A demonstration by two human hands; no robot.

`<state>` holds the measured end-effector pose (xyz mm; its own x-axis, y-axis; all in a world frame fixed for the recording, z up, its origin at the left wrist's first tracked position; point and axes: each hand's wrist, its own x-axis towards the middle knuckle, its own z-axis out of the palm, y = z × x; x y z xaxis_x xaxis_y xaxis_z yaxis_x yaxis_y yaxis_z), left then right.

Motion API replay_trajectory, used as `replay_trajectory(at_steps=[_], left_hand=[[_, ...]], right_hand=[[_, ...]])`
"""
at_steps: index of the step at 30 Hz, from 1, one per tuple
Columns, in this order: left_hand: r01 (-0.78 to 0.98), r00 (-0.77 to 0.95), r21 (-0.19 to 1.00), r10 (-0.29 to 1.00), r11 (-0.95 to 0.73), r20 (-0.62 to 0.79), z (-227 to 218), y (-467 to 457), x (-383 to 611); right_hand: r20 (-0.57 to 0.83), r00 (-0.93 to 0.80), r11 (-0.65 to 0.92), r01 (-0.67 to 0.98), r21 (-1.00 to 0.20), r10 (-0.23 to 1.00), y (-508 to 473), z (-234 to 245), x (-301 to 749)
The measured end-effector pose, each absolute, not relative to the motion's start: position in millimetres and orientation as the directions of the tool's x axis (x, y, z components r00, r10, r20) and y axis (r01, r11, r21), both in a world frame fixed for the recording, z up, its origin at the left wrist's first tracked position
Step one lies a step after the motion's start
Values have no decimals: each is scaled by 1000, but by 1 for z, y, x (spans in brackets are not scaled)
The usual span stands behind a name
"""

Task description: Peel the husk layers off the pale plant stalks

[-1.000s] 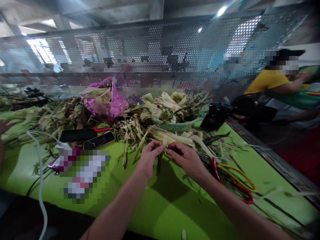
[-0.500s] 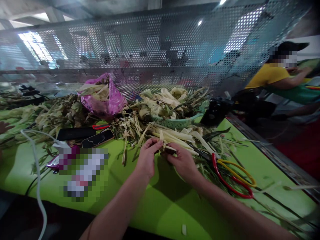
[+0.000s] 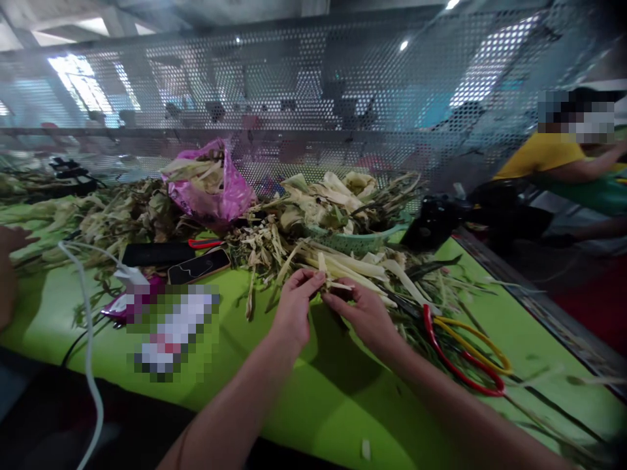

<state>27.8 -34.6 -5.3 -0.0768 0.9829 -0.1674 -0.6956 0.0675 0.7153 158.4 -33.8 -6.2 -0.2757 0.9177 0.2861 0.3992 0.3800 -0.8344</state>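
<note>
Both of my hands meet over the front of a heap of dried corn husks. My left hand [image 3: 298, 303] is closed, thumb against forefinger, on a narrow pale corn husk strip [image 3: 322, 262] that stands up from the pinch. My right hand [image 3: 365, 316] is closed at the same small piece, and a pale end of it [image 3: 340, 286] points towards the right fingers. The exact grip between the fingertips is partly hidden. Right of my right hand lie scissors [image 3: 470, 352] with one red and one yellow handle loop, their blades among the husks.
Husks fill a green basket [image 3: 350, 241] and a pink plastic bag [image 3: 235, 196] at the back. Two dark phones [image 3: 198, 266], a red-handled tool [image 3: 204, 243] and a white cable [image 3: 88, 326] lie left. Another person's hand [image 3: 14, 239] shows at the left edge; a person in yellow [image 3: 543, 156] sits right.
The whole view has shifted, so things sit slightly further right. My right fingers have shifted at the strip, and its pale end now shows more plainly between my hands.
</note>
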Motion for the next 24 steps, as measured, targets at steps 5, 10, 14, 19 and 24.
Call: replay_trajectory(at_steps=[5,10,14,19,24], left_hand=[[-706,-34,701,985,96,-169,-4,-35,27],[-734,14,659,974,162,-224,-6,-29,24],[-743,35,645,972,179,-230,-5,-27,22],[-724,-16,679,981,122,-192,-2,-25,14],[-621,-144,783,976,38,-162,-2,-23,9]], right_hand=[[284,-315,405,441,-801,905,-28,-7,163],[202,-350,302,257,-918,915,-16,-17,163],[195,-336,297,287,-911,922,-15,-21,162],[175,-285,307,525,-794,942,-5,-7,181],[223,-190,293,622,-726,956,-15,33,227]])
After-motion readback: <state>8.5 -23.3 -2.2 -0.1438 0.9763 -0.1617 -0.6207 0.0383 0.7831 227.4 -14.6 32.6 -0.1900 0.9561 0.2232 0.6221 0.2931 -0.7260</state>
